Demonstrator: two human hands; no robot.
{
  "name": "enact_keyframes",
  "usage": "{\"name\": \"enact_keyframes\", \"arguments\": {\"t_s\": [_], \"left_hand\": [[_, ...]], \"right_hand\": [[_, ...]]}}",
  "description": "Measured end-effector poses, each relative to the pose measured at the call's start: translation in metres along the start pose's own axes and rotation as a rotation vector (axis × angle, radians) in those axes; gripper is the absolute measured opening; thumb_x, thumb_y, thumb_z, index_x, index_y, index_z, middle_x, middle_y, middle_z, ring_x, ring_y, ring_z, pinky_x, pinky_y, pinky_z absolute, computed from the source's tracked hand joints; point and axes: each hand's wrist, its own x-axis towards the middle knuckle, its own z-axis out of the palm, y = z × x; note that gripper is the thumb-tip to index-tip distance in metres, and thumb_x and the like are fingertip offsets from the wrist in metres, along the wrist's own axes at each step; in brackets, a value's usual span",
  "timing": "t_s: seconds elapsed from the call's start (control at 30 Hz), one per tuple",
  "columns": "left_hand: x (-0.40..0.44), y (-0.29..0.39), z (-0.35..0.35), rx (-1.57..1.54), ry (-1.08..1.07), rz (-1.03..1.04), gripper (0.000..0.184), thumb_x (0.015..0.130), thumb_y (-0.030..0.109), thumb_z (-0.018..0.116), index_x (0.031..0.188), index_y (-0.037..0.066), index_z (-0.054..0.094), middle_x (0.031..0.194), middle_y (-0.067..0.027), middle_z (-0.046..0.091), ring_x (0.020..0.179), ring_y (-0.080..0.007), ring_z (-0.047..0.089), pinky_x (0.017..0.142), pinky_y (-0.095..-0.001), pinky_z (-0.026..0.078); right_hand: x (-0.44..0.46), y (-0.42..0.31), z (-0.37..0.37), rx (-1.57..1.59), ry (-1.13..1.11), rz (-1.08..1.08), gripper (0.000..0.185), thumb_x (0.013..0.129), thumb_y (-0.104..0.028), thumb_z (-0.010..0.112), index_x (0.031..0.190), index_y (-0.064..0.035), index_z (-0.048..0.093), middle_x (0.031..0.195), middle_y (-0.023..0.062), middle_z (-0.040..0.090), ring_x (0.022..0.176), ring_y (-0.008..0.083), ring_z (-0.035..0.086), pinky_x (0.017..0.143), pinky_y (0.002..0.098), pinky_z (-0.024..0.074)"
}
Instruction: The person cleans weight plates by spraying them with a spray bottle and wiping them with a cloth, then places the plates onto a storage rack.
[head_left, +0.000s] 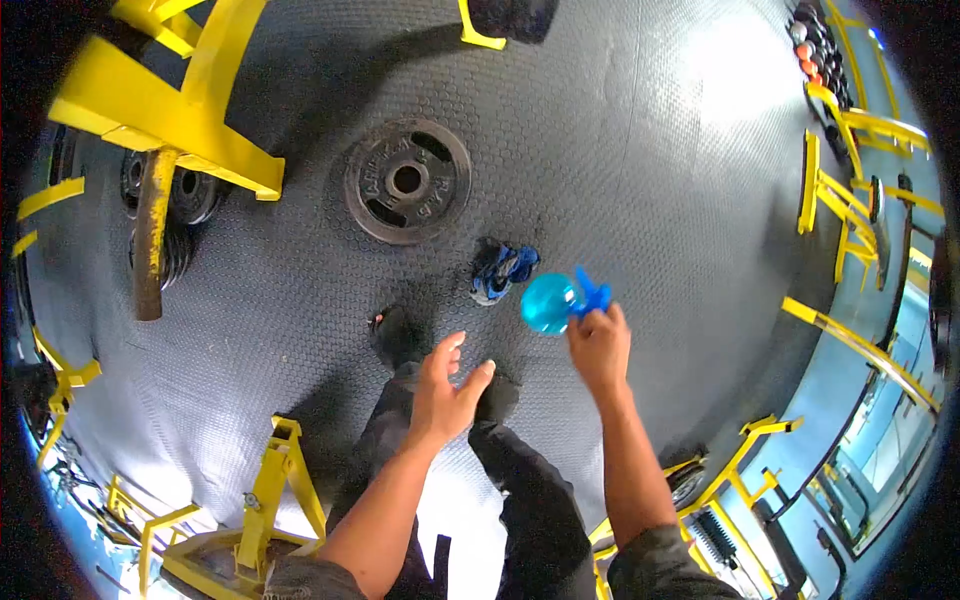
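Observation:
My right hand (pixel 600 345) is closed around the blue trigger head of a spray bottle. The bottle's round, see-through turquoise body (pixel 548 303) points left, above the floor. My left hand (pixel 447 390) hangs with nothing in it, fingers and thumb apart, in front of my legs. A crumpled blue and grey cloth (pixel 497 270) lies on the floor just beyond my hands. Farther ahead, a dark round weight plate (pixel 408 180) with a centre hole and slots lies flat on the mat.
Dark textured rubber matting (pixel 640 170) covers the floor. A yellow steel frame (pixel 160 100) with a worn peg (pixel 150 240) rises at the left, with more plates (pixel 190 190) beside it. Another yellow frame (pixel 275 490) stands near my left leg. Yellow equipment (pixel 850 210) lines the right side.

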Motion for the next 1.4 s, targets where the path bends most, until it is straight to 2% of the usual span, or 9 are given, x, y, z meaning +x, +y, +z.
{"name": "enact_keyframes", "arguments": {"t_s": [0.23,0.43,0.57,0.7,0.83,0.97,1.03,1.33,1.4], "left_hand": [[0.048,0.057,-0.059,-0.636,-0.248,-0.124,0.067,0.085,0.051,0.065,0.128,0.002,0.051,0.116,-0.0118,0.059,0.106,-0.019,0.057,0.091,-0.0344,0.046],[0.09,0.098,-0.086,-0.78,-0.59,-0.115,0.055,0.087,0.046,0.063,0.119,0.002,0.06,0.11,-0.009,0.065,0.095,-0.0168,0.064,0.087,-0.0327,0.051],[0.106,0.11,-0.086,-0.552,-0.575,0.019,0.053,0.088,0.042,0.061,0.124,0.003,0.056,0.117,-0.0148,0.062,0.106,-0.0219,0.061,0.095,-0.0376,0.047],[0.098,0.112,-0.086,0.703,0.561,0.299,0.052,0.087,0.03,0.054,0.133,0.005,0.047,0.133,-0.0235,0.05,0.127,-0.0319,0.047,0.106,-0.0425,0.036],[0.126,0.137,-0.12,0.586,0.219,0.262,0.048,0.088,0.034,0.054,0.121,0.0,0.057,0.118,-0.0251,0.06,0.11,-0.0392,0.057,0.096,-0.0446,0.044],[0.161,0.115,-0.126,0.728,0.33,0.307,0.05,0.089,0.036,0.053,0.123,0.001,0.055,0.121,-0.0239,0.059,0.112,-0.0369,0.057,0.096,-0.0439,0.045],[0.171,0.116,-0.132,0.924,-0.083,0.091,0.05,0.089,0.036,0.053,0.126,0.003,0.054,0.123,-0.0215,0.059,0.115,-0.0354,0.056,0.097,-0.0432,0.044],[0.19,0.113,-0.143,0.833,0.018,0.157,0.052,0.089,0.037,0.052,0.132,0.009,0.051,0.128,-0.0178,0.057,0.119,-0.034,0.054,0.1,-0.0417,0.042],[0.198,0.114,-0.15,0.82,-0.003,0.107,0.053,0.09,0.037,0.052,0.134,0.009,0.049,0.129,-0.0173,0.056,0.12,-0.0336,0.053,0.101,-0.0415,0.041]], "right_hand": [[0.002,-0.142,-0.064,0.289,-0.443,-0.126,0.019,0.069,-0.013,0.078,0.076,-0.0061,0.062,0.077,0.0129,0.055,0.066,0.0287,0.059,0.058,0.038,0.0478],[0.056,-0.165,-0.025,1.036,-0.037,-0.44,0.089,0.063,-0.021,0.086,0.136,0.0012,0.041,0.118,0.0107,0.057,0.105,0.0246,0.057,0.089,0.0373,0.046],[0.094,-0.145,0.019,1.19,-0.324,-0.281,0.07,0.066,-0.012,0.08,0.128,-0.0001,0.049,0.12,0.0112,0.059,0.102,0.0236,0.061,0.087,0.0361,0.0491],[0.132,-0.128,0.07,0.634,-0.484,-0.508,0.052,0.069,-0.008,0.073,0.119,-0.0037,0.056,0.097,0.0088,0.065,0.085,0.0183,0.065,0.076,0.0328,0.0519],[0.133,-0.074,0.124,0.556,-0.681,-0.435,0.049,0.069,-0.01,0.072,0.114,-0.0033,0.057,0.089,0.0101,0.064,0.082,0.0209,0.064,0.073,0.0337,0.0511],[0.138,-0.048,0.15,0.228,-0.79,-0.51,0.037,0.067,-0.013,0.071,0.101,-0.0005,0.06,0.085,0.0159,0.066,0.081,0.0314,0.065,0.074,0.0399,0.0504],[0.139,-0.036,0.163,0.085,-0.915,-0.489,0.029,0.068,-0.017,0.07,0.091,0.0002,0.062,0.081,0.0166,0.067,0.079,0.032,0.066,0.074,0.0404,0.051],[0.188,-0.079,0.174,0.353,-0.625,-0.494,0.035,0.066,-0.017,0.072,0.095,0.0009,0.062,0.082,0.0155,0.068,0.083,0.0314,0.067,0.077,0.0398,0.0518],[0.192,-0.1,0.178,0.131,-0.927,-0.571,0.04,0.067,-0.02,0.071,0.1,0.0003,0.06,0.084,0.0168,0.067,0.085,0.035,0.066,0.078,0.0405,0.0513]]}}
